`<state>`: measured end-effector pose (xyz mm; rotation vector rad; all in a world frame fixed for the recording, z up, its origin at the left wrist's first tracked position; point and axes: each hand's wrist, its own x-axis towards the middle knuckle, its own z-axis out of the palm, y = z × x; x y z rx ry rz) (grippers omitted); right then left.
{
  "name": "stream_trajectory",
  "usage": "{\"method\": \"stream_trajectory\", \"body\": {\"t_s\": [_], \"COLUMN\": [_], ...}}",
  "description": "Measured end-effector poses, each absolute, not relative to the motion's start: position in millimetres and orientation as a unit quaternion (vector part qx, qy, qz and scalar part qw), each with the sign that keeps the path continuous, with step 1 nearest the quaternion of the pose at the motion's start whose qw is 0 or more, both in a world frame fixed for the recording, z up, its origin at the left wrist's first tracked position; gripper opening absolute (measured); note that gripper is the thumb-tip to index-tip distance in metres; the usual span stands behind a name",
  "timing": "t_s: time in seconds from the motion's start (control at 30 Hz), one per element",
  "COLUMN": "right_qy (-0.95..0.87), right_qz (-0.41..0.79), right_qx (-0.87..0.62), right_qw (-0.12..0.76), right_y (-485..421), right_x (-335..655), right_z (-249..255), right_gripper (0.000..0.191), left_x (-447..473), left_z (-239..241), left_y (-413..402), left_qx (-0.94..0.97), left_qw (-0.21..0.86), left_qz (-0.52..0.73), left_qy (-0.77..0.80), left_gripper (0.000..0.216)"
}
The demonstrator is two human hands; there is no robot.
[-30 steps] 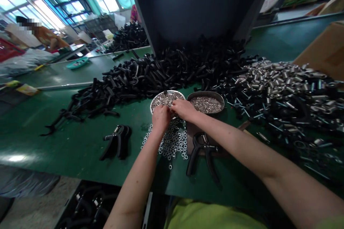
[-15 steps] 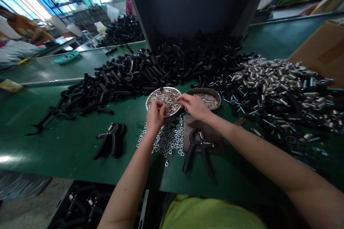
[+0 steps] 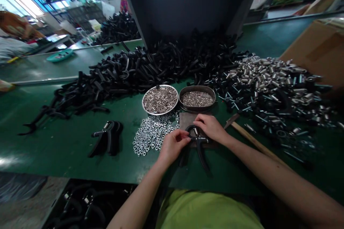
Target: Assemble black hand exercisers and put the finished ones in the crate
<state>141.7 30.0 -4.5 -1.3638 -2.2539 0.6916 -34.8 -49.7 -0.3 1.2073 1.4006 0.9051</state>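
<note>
A black hand grip strengthener (image 3: 200,152) with a small metal spring lies in front of me, its ringed top over a flat metal plate (image 3: 185,117). My left hand (image 3: 173,145) pinches the left side of that ring between thumb and fingers. At the ring's upper right, my right hand (image 3: 211,127) has its thumb and fingertips together; whatever they hold is too small to make out. Behind the hands stand a round bowl of metal pins (image 3: 143,105) and an oval tin of small metal parts (image 3: 214,102). Loose nuts (image 3: 147,136) spread left of the plate.
Another strengthener (image 3: 114,139) lies to the left. A hammer (image 3: 249,137) rests beside my right forearm. Black handles (image 3: 115,75) are heaped at the back, springs (image 3: 263,73) at the right, before a cardboard box (image 3: 311,48). A person (image 3: 20,27) is at the far left.
Both hands have come back from the bowl of pins and down to the strengthener's ring. The hammer now shows beside my right arm. The view has shifted slightly.
</note>
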Motion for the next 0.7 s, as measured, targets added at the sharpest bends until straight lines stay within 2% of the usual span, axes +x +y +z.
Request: {"method": "stream_trajectory", "body": {"t_s": [0.37, 0.5, 0.6, 0.7], "right_qy": [-0.885, -0.857, -0.805, -0.761], "right_qz": [0.115, 0.029, -0.067, -0.11], "right_qx": [-0.428, -0.499, -0.587, -0.639], "right_qw": [0.142, 0.129, 0.052, -0.01], "right_y": [11.3, -6.9, -27.6, -46.3], "right_x": [154.6, 200.7, 243.3, 272.0], "right_z": [13.0, 21.8, 14.4, -0.1], "right_gripper": [0.018, 0.023, 0.02, 0.026], "left_x": [-27.0, -28.0, -28.6, -28.1], "left_z": [13.8, 20.1, 22.8, 24.3], "left_y": [-41.4, -38.0, -36.2, -35.6], "left_qx": [0.676, 0.733, 0.759, 0.782], "left_qw": [0.358, 0.316, 0.296, 0.271], "left_qz": [0.27, 0.222, 0.205, 0.183], "left_qy": [0.584, 0.56, 0.543, 0.53], "left_gripper": [0.031, 0.034, 0.033, 0.032]}}
